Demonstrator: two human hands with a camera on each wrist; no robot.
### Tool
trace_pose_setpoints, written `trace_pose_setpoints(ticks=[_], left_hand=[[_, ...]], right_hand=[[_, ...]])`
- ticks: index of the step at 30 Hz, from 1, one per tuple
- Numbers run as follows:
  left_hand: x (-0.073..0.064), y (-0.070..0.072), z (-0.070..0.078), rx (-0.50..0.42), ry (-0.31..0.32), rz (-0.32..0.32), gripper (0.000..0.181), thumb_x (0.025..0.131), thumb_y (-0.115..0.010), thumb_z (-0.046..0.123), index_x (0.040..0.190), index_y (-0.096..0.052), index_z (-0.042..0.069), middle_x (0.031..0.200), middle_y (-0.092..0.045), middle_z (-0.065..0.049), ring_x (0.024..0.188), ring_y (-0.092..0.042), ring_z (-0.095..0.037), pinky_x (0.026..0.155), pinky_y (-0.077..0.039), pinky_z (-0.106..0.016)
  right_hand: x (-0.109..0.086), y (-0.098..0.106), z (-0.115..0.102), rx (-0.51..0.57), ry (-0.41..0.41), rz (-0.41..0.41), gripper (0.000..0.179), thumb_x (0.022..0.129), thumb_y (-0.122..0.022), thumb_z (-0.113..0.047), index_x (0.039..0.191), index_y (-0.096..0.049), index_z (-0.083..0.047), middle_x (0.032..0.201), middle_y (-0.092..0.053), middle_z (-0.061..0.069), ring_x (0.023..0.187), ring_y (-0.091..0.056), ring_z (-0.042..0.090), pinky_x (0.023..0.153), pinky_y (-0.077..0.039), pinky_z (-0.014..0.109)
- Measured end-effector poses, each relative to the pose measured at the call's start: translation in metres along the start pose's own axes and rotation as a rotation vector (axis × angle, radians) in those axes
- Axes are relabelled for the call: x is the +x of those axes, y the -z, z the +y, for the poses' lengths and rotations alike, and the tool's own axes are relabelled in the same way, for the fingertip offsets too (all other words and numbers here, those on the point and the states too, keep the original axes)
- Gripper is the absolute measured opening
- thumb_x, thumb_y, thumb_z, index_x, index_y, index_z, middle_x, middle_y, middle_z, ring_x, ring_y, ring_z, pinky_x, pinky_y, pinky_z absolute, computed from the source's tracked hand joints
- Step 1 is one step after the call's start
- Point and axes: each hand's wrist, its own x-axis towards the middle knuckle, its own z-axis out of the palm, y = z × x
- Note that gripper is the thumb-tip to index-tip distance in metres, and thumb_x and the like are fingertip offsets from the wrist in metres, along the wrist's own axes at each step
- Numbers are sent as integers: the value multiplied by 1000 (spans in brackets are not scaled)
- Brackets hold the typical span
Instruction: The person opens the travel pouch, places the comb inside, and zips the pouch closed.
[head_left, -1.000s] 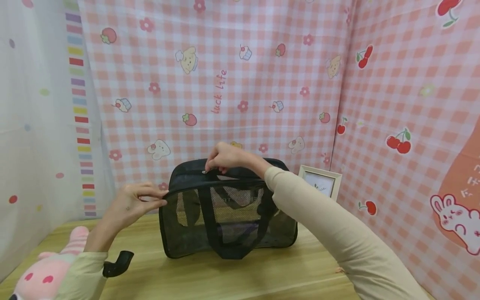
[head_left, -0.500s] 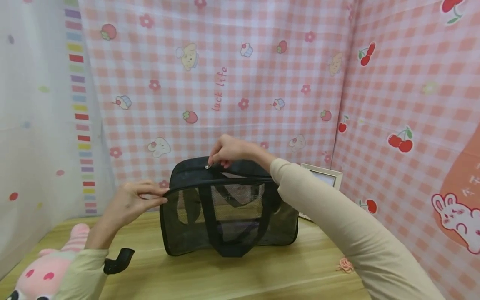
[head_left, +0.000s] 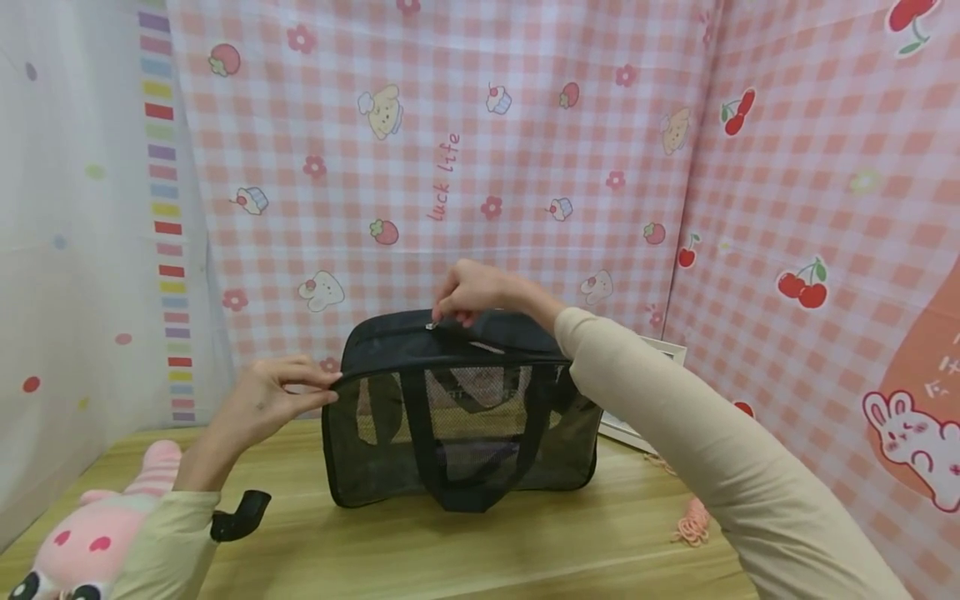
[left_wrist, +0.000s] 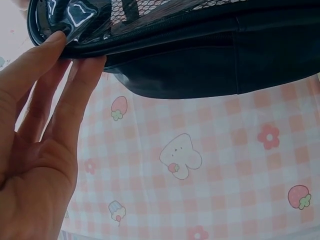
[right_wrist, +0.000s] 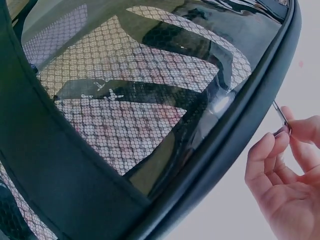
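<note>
A black bag [head_left: 378,479] with clear front panels, mesh and dark straps stands upright on the table. My left hand [head_left: 262,408] pinches its upper left corner between thumb and fingers; the left wrist view shows the thumb [left_wrist: 52,42] on the clear panel side and fingers behind the piped edge. On the bag's top, my right hand [head_left: 476,292] pinches a small metal zipper pull [head_left: 431,326] with thumb and forefinger. The right wrist view shows that zipper pull [right_wrist: 281,114] just beyond the bag's edge. A narrow gap shows in the top, right of the pull.
A pink plush toy [head_left: 93,542] and a black bent pipe piece [head_left: 242,515] lie at the left. Behind the right sleeve are a pale picture frame [head_left: 626,432] and pink cord [head_left: 692,523]. Patterned cloth [head_left: 525,167] hangs behind the wooden table [head_left: 450,558].
My right hand has moved to the right along the bag's top with the zipper pull. The left hand keeps its pinch on the corner. More pink cord shows past the right sleeve.
</note>
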Motion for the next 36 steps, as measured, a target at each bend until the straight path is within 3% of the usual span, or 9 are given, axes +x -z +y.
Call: trace_pose_setpoints(ticks=[8, 20, 36], left_hand=[[0, 0, 0, 25, 2, -1, 20, 76, -78, 3, 96, -77, 8, 85, -67, 5, 78, -61, -7, 58, -52, -23], [0, 1, 2, 17, 31, -6, 20, 77, -78, 5, 96, -77, 9, 84, -67, 6, 79, -61, -7, 60, -53, -25], [0, 1, 1, 6, 31, -13, 20, 77, -78, 2, 96, -77, 7, 84, -68, 4, 79, -60, -7, 58, -53, -23]], right_hand=[[-2, 6, 3, -20, 3, 23, 20, 94, -56, -6, 90, -75, -1, 70, -60, 10, 56, -53, 13, 70, -55, 39], [-9, 12, 8, -29, 29, 24, 22, 93, -54, -3, 87, -75, 2, 64, -59, 9, 53, -51, 13, 58, -53, 28], [-15, 16, 16, 3, 7, 44, 19, 93, -57, -7, 89, -74, 0, 71, -59, 9, 56, -51, 12, 59, -53, 27]])
